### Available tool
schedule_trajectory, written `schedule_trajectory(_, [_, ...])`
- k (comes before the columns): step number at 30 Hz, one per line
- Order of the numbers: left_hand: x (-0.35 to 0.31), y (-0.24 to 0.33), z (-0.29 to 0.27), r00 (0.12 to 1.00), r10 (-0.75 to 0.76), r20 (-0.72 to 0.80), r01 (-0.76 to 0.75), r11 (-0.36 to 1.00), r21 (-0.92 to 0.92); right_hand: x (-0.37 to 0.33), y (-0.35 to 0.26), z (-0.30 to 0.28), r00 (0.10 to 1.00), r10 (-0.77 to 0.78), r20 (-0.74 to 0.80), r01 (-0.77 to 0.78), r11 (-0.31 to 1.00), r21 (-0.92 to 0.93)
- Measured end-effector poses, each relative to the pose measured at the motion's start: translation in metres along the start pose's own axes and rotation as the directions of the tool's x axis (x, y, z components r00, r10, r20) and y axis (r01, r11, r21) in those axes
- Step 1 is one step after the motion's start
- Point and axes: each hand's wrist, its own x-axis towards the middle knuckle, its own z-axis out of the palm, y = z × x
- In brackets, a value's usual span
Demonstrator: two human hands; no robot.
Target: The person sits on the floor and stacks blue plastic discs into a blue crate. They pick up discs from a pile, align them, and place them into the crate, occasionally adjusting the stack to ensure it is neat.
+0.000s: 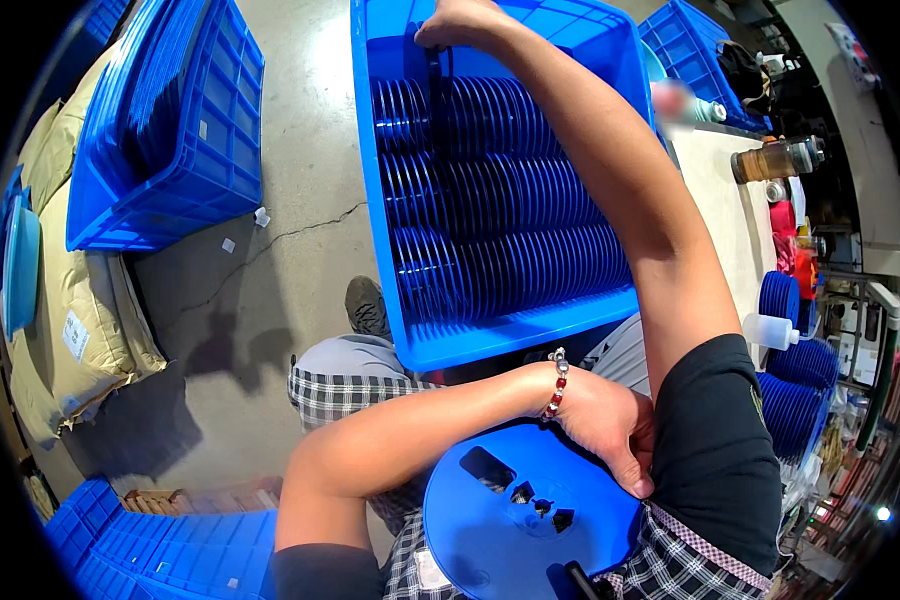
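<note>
A blue plastic reel, round and flat with slots near its middle, lies at my lap. My left hand, a beaded bracelet at its wrist, is closed at the reel's far right rim; its fingertips are partly hidden. My right arm reaches over a blue bin. At the bin's far side my right hand grips a dark disc, seen nearly edge-on. Rows of blue discs stand on edge inside the bin, packed side by side.
Stacked blue crates stand at the left beside beige sacks. More blue crates are at the lower left. On the right, a pale table bears a brown bottle. Stacked blue reels stand beyond my right arm.
</note>
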Motion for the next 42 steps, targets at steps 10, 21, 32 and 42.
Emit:
schedule_trajectory(10, [-0.005, 0.01, -0.001, 0.999, -0.04, -0.009, 0.04, 0.997, 0.071, -0.006, 0.0, 0.006, 0.998, -0.01, 0.069, 0.017, 0.994, -0.105])
schedule_trajectory(21, [-0.001, 0.005, -0.001, 1.0, 0.015, -0.004, -0.014, 0.996, 0.092, 0.004, -0.004, -0.005, 0.978, -0.196, 0.077, 0.21, 0.932, -0.296])
schedule_trajectory(32, [0.0, 0.003, 0.0, 1.0, 0.0, -0.015, 0.002, 0.997, 0.08, -0.023, -0.02, -0.003, 0.999, -0.043, 0.014, 0.045, 0.984, -0.173])
schedule_trajectory(42, [-0.003, 0.006, 0.0, 0.999, -0.028, -0.023, 0.029, 0.996, 0.079, -0.047, -0.015, 0.028, 0.989, 0.057, 0.139, -0.025, 0.974, -0.223])
